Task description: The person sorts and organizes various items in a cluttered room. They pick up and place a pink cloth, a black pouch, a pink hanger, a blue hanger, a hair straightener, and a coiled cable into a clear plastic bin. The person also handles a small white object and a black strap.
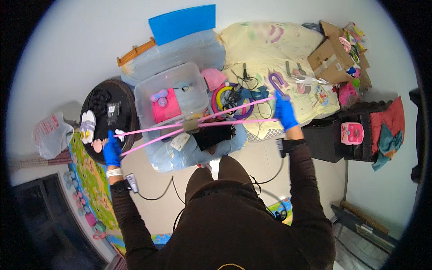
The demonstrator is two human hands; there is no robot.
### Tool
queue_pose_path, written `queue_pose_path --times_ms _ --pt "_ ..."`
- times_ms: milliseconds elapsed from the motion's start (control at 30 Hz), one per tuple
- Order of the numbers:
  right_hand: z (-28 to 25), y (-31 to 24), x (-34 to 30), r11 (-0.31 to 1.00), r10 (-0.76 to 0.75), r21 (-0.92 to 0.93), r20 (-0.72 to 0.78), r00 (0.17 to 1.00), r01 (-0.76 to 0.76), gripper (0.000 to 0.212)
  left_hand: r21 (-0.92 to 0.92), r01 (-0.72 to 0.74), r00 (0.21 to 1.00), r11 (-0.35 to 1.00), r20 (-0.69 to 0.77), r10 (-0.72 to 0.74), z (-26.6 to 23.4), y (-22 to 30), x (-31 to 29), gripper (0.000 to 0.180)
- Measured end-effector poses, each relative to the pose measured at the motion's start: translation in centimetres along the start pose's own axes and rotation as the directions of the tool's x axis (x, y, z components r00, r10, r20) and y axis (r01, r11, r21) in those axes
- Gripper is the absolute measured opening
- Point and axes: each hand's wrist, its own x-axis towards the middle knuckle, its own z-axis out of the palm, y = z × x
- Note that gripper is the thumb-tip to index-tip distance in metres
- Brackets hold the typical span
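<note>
Operator's torso: dark brown top [252,225] is filling the lower middle of the view, nearest the camera.
Hand spacing: left hand [112,150] and right hand [285,114], both gloved in blue, are standing well apart.
Left hand: fingers are closing around the left end of the pink elastic tubing [238,108], over the edge of the round black bench [127,105].
Right hand: fingers are gripping the tubing's opposite end, over the cream floral sheet [243,49].
Tubing: two strands are running nearly straight between the hands, across the near side of the clear plastic tub [196,83], and are meeting at a grey sleeve [190,125].
Purple U-shaped handle [271,80]: is projecting beyond the right hand; its attachment is not showing clearly.
Tub contents: a pink folded item [164,110] is lying inside.
Beside tub: a yellow ring [218,98] is lying on its right.
Done: tubing is hanging clear of the surfaces, both ends secured and, by its straightness, apparently under tension.
Left: release appears outstanding, since neither hand is letting go; further remaining work is not showing.
</note>
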Motion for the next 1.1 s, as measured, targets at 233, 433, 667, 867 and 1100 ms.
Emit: queue_pose_path --times_ms 233,433,667,867,1100 --pt "-17.1 0.9 0.0 0.553 0.706 0.632 -0.009 0.708 -0.543 0.053 -0.441 0.865 0.430 0.239 0.406 -0.807 -11.5 -14.2 -8.7 0.043" --pt "2.6 -2.7 5.4 0.925 0.151 0.294 0.298 0.943 -0.241 0.015 -0.798 0.599 0.717 0.062 0.500 -0.486 2.0 4.4 -1.7 0.029" --pt "-6.8 2.9 4.7 0.836 0.474 0.276 0.074 0.877 -0.475 0.036 -0.767 0.641 0.530 -0.033 0.474 -0.703 -6.0 -3.0 -5.3 0.030" --pt "-15.2 5.4 -0.4 0.599 0.687 0.590 -0.030 0.726 -0.542 0.043 -0.757 0.653 0.495 0.022 0.405 -0.769 -8.0 -5.9 -10.0 0.037" --pt "6.5 -5.7 1.9 0.604 0.479 0.574 0.292 0.828 -0.552 0.044 -0.658 0.717 0.522 -0.229 0.725 -0.448 1.5 10.6 -2.0 0.035"
